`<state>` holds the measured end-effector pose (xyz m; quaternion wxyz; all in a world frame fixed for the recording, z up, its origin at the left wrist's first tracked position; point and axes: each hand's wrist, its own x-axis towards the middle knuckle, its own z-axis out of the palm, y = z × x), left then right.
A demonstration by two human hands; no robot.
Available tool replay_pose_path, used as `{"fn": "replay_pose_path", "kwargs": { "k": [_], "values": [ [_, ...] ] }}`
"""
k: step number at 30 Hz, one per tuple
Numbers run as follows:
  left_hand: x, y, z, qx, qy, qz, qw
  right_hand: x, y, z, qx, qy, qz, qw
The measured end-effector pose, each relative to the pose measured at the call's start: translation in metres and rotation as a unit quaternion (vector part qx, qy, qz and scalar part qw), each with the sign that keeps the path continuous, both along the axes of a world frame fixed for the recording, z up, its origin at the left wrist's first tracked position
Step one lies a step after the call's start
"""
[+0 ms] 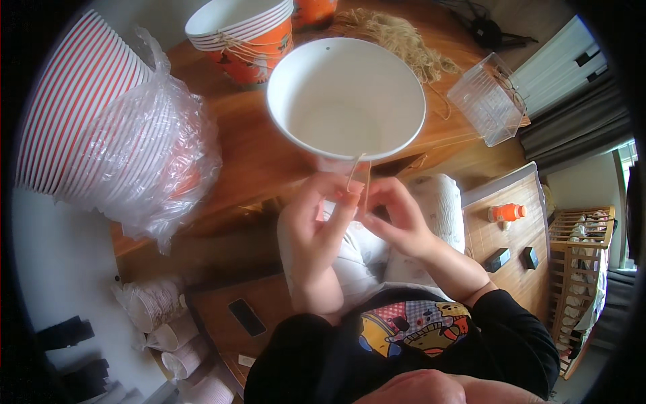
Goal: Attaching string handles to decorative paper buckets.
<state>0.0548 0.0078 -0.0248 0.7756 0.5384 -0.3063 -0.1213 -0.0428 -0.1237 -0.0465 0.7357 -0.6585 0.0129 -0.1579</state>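
Observation:
A large white paper bucket (346, 101) lies tipped toward me at the table's front edge, its open mouth and bare inside showing. From its near rim hangs a thin strand of tan twine (367, 176), looped down between my hands. My left hand (321, 219) pinches the twine between thumb and fingertips just below the rim. Close beside it, my right hand (398, 219) is closed on the twine too, thumb near the index finger. The exact end of the strand is hidden by my fingers.
Stacked orange-patterned buckets with twine (245, 47) stand at the back, beside a heap of loose twine (404, 40). A tall stack of striped buckets (87, 114) in clear plastic fills the left. A clear plastic box (488, 101) sits right; a phone (247, 317) lies lower left.

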Motion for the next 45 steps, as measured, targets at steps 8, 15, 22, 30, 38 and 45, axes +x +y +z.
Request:
{"fn": "replay_pose_path", "kwargs": {
  "k": [8,15,22,30,38,45],
  "values": [
    [-0.007,-0.007,0.002,-0.065,0.087,-0.031,0.994,-0.035,-0.015,0.043,-0.161,-0.121,0.032,0.979],
    [-0.011,-0.015,-0.003,-0.074,0.116,-0.087,0.987,-0.042,-0.005,0.051,-0.326,-0.203,0.000,0.923],
    [-0.016,-0.016,0.002,-0.081,0.126,-0.061,0.987,-0.042,-0.001,0.049,-0.454,-0.196,-0.047,0.868],
    [-0.016,-0.015,0.001,-0.093,0.123,-0.069,0.986,-0.038,-0.011,0.049,-0.530,-0.209,-0.175,0.803],
    [-0.015,-0.015,-0.003,-0.089,0.123,-0.059,0.987,-0.012,-0.012,0.054,-0.550,-0.187,-0.264,0.770],
    [-0.014,-0.013,-0.003,-0.076,0.130,-0.049,0.987,-0.004,-0.010,0.052,-0.561,-0.188,-0.282,0.756]
  ]
}}
